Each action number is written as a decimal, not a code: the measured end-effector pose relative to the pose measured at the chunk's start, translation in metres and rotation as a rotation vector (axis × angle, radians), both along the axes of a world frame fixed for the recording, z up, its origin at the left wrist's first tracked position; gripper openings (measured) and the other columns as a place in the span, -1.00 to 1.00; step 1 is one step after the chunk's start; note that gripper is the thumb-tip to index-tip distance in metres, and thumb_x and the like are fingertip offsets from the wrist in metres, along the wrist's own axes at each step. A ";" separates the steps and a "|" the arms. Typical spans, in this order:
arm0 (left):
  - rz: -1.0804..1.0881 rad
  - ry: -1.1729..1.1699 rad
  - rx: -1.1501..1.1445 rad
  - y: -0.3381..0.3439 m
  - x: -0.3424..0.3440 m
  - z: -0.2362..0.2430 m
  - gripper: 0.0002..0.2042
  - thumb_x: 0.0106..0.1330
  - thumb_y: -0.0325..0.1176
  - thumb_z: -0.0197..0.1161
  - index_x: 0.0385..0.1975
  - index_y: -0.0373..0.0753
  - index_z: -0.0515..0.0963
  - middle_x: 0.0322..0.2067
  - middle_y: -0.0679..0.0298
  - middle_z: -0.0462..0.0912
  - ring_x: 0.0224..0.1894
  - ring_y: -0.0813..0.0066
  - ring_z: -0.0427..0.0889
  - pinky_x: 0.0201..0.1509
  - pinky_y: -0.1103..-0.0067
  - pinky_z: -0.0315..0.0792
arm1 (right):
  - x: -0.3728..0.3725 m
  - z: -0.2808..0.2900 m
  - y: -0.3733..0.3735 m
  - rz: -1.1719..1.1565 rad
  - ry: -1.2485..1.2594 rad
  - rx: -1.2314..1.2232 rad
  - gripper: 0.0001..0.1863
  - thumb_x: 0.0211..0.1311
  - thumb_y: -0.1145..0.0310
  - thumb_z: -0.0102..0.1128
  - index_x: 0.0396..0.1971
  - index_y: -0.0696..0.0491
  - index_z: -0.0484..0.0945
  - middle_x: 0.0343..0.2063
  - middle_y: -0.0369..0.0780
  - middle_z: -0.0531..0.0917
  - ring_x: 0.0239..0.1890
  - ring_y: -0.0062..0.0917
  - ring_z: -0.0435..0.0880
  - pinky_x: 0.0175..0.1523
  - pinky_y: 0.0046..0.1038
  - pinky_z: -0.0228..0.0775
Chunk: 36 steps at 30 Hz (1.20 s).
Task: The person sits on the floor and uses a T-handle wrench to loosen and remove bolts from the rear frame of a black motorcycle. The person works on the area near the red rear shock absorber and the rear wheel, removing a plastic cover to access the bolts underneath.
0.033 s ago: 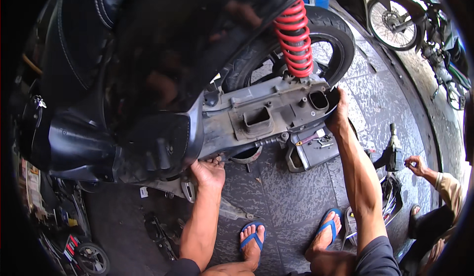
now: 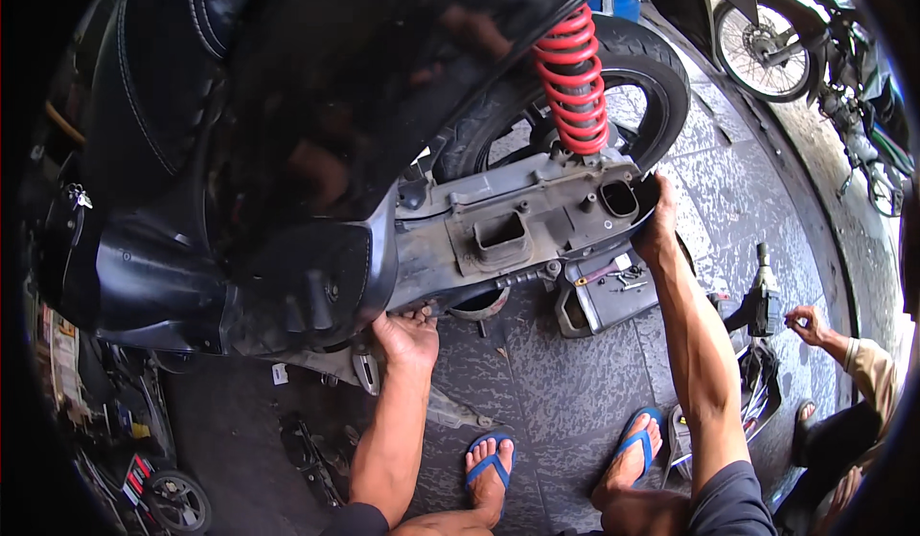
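A dusty grey-black engine side cover (image 2: 556, 210), with two rectangular openings, lies along the flank of a black scooter (image 2: 287, 134). My right hand (image 2: 659, 215) grips its rear end, the fingers going out of sight behind it. At the front lower edge, beside the body panel, my left hand (image 2: 407, 335) is turned palm up with curled fingertips against the cover's underside. Just above the cover stand a red shock spring (image 2: 572, 81) and the rear wheel (image 2: 671, 81).
Below the cover sits a grey case (image 2: 613, 301) with a screwdriver (image 2: 604, 270) and small bolts on it. A power tool (image 2: 762, 306) stands at right, close to another person's hand (image 2: 807, 325). Motorcycles (image 2: 767, 43) stand far right; loose parts (image 2: 311, 459) lie at left.
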<state>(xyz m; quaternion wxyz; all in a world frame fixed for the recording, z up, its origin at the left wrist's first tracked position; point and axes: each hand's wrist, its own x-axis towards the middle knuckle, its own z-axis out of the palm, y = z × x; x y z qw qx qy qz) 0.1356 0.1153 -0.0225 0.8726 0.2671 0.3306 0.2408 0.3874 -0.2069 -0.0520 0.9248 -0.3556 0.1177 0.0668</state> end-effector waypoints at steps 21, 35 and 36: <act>0.018 -0.043 0.124 -0.004 -0.001 -0.001 -0.24 0.12 0.25 0.21 0.25 -0.09 0.28 0.23 0.21 0.28 0.25 0.23 0.24 0.34 0.16 0.08 | -0.007 -0.001 0.007 -0.002 0.018 0.041 -0.70 0.23 -0.03 0.06 -0.40 -0.11 0.49 -0.59 -0.46 0.42 -0.59 -0.69 0.35 -0.44 -0.58 0.21; 0.043 0.035 0.108 0.000 0.000 0.006 -0.31 0.18 0.24 0.11 0.22 -0.08 0.32 0.21 0.24 0.33 0.21 0.23 0.29 0.32 0.16 0.08 | -0.020 -0.002 0.000 0.047 0.095 0.009 -0.62 0.27 -0.05 0.01 -0.27 -0.03 0.53 -0.39 -0.35 0.58 -0.32 -0.56 0.57 -0.23 -0.43 0.44; 0.042 0.042 0.103 0.002 -0.005 0.006 -0.31 0.18 0.25 0.11 0.21 -0.08 0.33 0.20 0.24 0.34 0.19 0.24 0.30 0.32 0.16 0.10 | -0.027 -0.001 -0.001 0.040 0.105 0.043 -0.60 0.27 -0.07 0.02 -0.26 -0.01 0.52 -0.40 -0.34 0.57 -0.34 -0.53 0.57 -0.19 -0.39 0.45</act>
